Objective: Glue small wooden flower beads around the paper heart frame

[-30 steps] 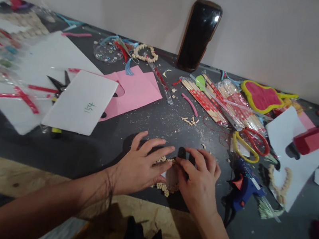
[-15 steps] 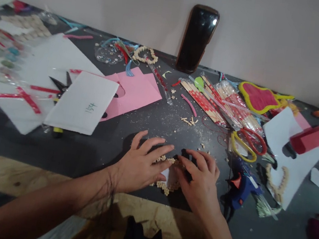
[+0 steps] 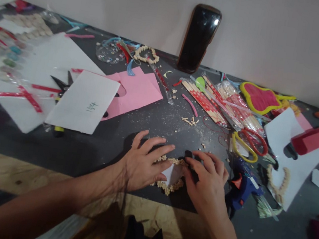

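A small white paper shape (image 3: 170, 173) edged with tiny wooden pieces lies flat near the table's front edge. My left hand (image 3: 142, 165) is spread over its left side, fingers stretched out and thumb resting on the shape. At the right rim is my right hand (image 3: 207, 177), with fingers bent and the thumb and index finger closed around the edge. Those fingers partly cover that edge. Right of this hand lies a blue glue gun (image 3: 242, 187). Several loose wooden bits (image 3: 190, 120) are scattered behind the hands.
A phone (image 3: 199, 39) leans against the wall. Scissors with red and yellow handles (image 3: 244, 146) lie at right, beside wrapped sticks (image 3: 207, 101). At left are a white card (image 3: 85, 101), pink paper (image 3: 140, 90) and black-bladed pliers or cutters (image 3: 64, 82). A red object (image 3: 315, 140) stands far right.
My right hand has shifted slightly right, showing more of the shape's right rim. My left hand stays spread in place. The whole view has moved slightly.
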A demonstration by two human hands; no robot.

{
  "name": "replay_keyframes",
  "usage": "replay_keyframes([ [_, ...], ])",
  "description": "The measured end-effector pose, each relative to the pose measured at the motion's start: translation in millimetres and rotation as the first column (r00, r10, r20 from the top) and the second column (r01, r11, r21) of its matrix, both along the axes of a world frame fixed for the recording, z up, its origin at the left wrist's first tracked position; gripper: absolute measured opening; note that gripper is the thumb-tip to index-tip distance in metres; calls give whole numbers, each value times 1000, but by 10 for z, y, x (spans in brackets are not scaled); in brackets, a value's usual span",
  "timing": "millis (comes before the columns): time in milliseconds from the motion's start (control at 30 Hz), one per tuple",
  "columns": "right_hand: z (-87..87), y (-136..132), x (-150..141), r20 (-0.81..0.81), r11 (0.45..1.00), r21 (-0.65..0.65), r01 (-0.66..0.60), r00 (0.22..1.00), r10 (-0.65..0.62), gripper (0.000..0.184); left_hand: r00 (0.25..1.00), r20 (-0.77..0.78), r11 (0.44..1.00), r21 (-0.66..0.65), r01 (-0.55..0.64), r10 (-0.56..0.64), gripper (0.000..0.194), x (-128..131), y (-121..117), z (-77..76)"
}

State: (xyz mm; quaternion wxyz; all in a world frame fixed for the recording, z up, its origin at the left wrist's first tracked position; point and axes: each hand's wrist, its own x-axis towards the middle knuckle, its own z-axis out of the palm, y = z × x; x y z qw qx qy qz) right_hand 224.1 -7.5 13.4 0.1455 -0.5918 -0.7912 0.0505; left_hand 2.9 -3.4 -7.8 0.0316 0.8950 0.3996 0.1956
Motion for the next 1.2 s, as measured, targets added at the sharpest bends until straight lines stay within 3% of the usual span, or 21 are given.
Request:
replay_keyframes([
  [1200, 12, -26, -32, -35, 1000, 8, -14, 999, 15, 16, 1000, -18, 1000, 6, 5, -5, 33, 13, -4, 28],
])
